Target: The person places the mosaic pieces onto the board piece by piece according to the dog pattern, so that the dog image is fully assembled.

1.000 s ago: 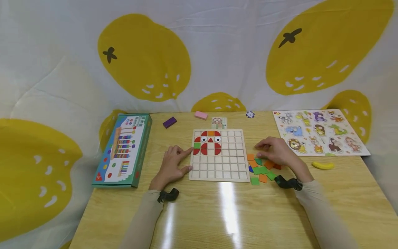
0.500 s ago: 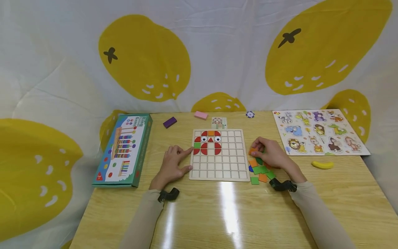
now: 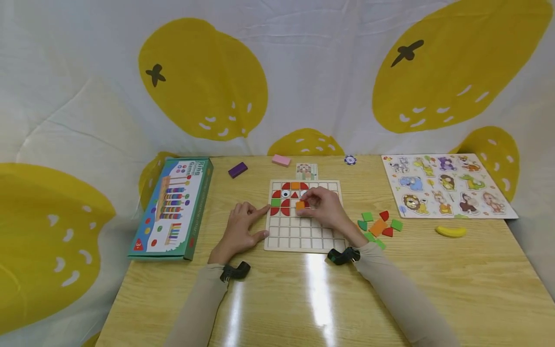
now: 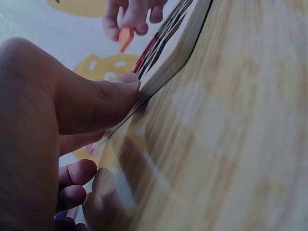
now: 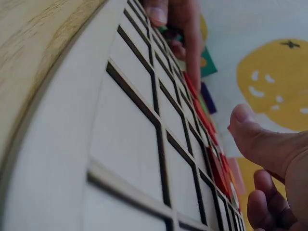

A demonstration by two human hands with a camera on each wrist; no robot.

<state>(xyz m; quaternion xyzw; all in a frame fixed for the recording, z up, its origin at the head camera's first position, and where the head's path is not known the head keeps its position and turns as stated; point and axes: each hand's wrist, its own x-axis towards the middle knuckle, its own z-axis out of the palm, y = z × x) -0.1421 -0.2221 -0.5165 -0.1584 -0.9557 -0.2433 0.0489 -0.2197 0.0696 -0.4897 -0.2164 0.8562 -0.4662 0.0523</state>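
A wooden grid board (image 3: 299, 245) bears red, green and orange tiles and round eye pieces in its upper left cells. My right hand (image 3: 328, 208) pinches an orange square tile (image 3: 300, 206) between thumb and fingers over the middle of the board; the left wrist view shows this orange tile (image 4: 126, 38) tilted, apart from the board. At the board's left edge, my left hand (image 3: 240, 231) rests its extended index finger and thumb, with the other fingers bent loosely. Loose green, orange and red tiles (image 3: 378, 227) lie right of the board, partly hidden by my right hand and wrist.
A pattern card (image 3: 307, 171) lies behind the board, near a pink block (image 3: 281, 160), a purple block (image 3: 238, 169) and a poker chip (image 3: 350, 160). Left stands a ring game box (image 3: 173, 212). An animal puzzle (image 3: 448, 185) and toy banana (image 3: 451, 231) lie right.
My right hand has picked an orange tile from the pile and carried it left over the board. Several loose tiles in the pile have shifted. My left hand has stayed in place.
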